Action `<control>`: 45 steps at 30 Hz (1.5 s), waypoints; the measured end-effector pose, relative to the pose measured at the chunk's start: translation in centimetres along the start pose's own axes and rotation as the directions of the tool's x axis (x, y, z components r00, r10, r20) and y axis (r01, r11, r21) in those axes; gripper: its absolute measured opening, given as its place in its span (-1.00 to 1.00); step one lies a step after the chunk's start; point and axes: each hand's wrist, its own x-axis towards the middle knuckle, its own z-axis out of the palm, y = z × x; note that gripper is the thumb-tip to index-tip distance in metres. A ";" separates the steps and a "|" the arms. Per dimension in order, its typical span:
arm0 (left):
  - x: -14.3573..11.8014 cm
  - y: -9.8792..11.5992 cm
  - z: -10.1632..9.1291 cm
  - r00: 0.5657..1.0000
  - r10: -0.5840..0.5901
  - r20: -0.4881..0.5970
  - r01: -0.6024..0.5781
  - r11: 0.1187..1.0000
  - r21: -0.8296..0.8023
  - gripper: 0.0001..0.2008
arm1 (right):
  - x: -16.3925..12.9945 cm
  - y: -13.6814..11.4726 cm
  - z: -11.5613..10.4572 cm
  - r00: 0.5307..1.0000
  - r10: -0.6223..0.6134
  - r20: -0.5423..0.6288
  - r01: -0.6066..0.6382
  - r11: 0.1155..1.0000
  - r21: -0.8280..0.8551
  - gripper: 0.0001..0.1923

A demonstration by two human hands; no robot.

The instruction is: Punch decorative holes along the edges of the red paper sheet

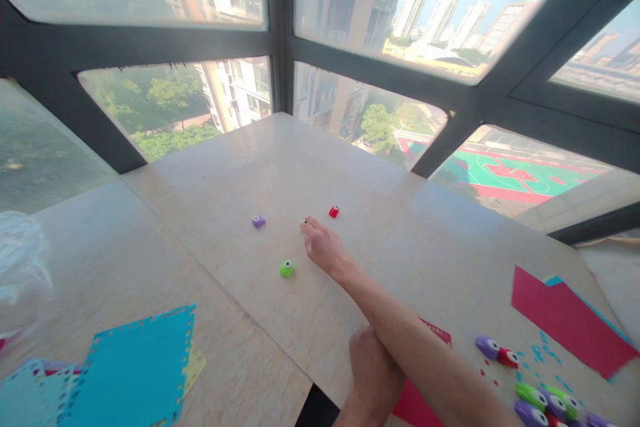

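My right hand (324,248) reaches over the middle of the stone ledge, its fingers closed at the surface. A tiny dark spot shows at the fingertips; what they hold, if anything, is mostly hidden. Around it stand a red craft paper punch (335,211) with an eye design, a purple punch (258,221) to the left and a green punch (287,269) nearer me. My left hand (374,363) is closed in a fist beneath my right forearm. Whether anything is inside that fist is hidden. Partly behind the forearm lies a red paper sheet (416,407) with a punched edge.
Blue paper (135,367) with punched edges lies front left, beside a clear plastic bag (23,267). At right are a purple punch (487,347), several more punches, paper scraps and red paper (570,320). Dark window frames (283,47) border the ledge (240,167).
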 end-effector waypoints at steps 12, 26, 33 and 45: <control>0.0 -0.2 -0.3 0.999 0.036 0.022 -0.035 0.997 -0.068 -0.76 | -0.1 0.4 0.1 0.976 0.207 -0.066 -0.205 0.978 0.039 -0.57; 0.6 -1.2 -1.0 0.976 0.117 -0.182 -0.158 0.960 -0.231 -0.76 | -15.8 1.9 -3.9 0.693 0.578 -0.431 -0.007 0.603 0.798 -0.64; 0.6 -1.1 -1.0 0.975 0.149 -0.163 -0.182 0.960 -0.215 -0.72 | -28.9 7.2 -5.0 0.573 0.721 -0.389 -0.342 0.642 0.687 -0.60; 0.9 -0.7 -0.6 0.964 0.111 -0.241 -0.152 0.976 -0.158 -0.68 | -33.7 12.2 -3.9 0.729 0.521 -0.444 -0.404 0.851 0.335 -0.73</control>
